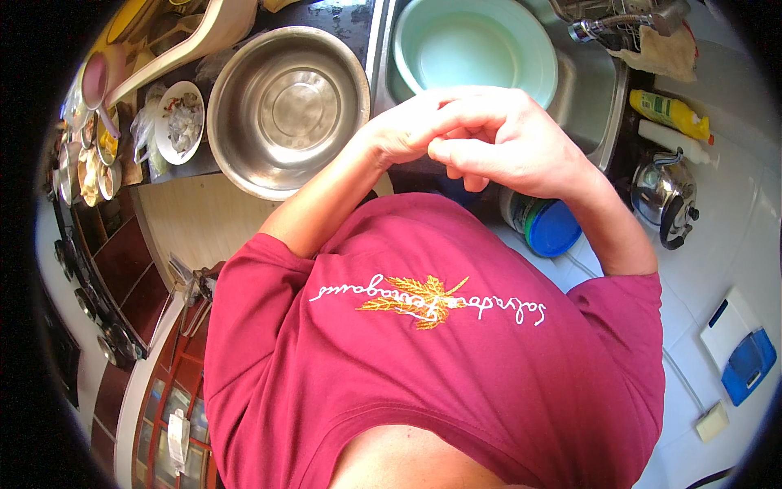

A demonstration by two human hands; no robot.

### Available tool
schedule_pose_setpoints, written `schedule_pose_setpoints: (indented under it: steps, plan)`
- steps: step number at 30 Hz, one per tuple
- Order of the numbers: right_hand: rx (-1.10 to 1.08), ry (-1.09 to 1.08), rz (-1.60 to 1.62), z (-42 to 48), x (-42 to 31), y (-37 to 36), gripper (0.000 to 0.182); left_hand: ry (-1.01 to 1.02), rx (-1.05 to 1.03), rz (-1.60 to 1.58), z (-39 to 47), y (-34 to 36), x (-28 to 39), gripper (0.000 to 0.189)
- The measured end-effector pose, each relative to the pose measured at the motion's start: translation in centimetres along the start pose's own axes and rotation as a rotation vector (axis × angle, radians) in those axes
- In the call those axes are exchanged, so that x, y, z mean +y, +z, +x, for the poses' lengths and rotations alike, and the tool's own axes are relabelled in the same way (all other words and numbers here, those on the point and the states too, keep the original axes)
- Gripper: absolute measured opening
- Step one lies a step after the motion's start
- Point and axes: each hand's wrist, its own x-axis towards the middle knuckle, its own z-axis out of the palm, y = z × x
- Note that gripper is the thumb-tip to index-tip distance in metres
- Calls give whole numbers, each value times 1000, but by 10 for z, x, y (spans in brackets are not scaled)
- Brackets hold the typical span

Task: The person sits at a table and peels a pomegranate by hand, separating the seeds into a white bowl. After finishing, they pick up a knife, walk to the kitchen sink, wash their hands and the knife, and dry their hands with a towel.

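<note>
My left hand (406,125) and my right hand (519,143) meet in front of my belly, near the sink's front edge. The fingers of my right hand bend over my left hand and overlap it, hiding most of the left fingers. No object shows in either hand. Just beyond them a pale green plastic basin (417,70) holds clear liquid and stands in the stainless steel sink (589,91). To the left, a wide metal basin (232,110) sits on the counter with nothing in it.
A white bowl (197,137) with scraps and plastic bags lies left of the metal basin. A pink ladle (96,79) is farther left. On the right are a faucet (589,29), a cloth (663,55), a yellow bottle (669,115), a metal kettle (657,183) and a blue-lidded container (553,229).
</note>
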Motion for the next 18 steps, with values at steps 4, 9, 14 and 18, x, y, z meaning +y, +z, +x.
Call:
schedule_pose_setpoints:
  steps: [4, 9, 14, 18]
  plan:
    - [31, -31, 50, -2, 4, -1, 14, -20, 2, 106, -6, 7, 23, 36]
    - [49, -13, 95, -1, 13, -3, 15, 105, -85, 154, 1, 6, 19, 21]
    - [26, 20, 192, -1, 16, -7, 15, 57, -67, 21, 1, 9, 17, 26]
    - [34, 32, 251, 0, 21, -8, 18, 109, -105, -76, 4, 13, 14, 46]
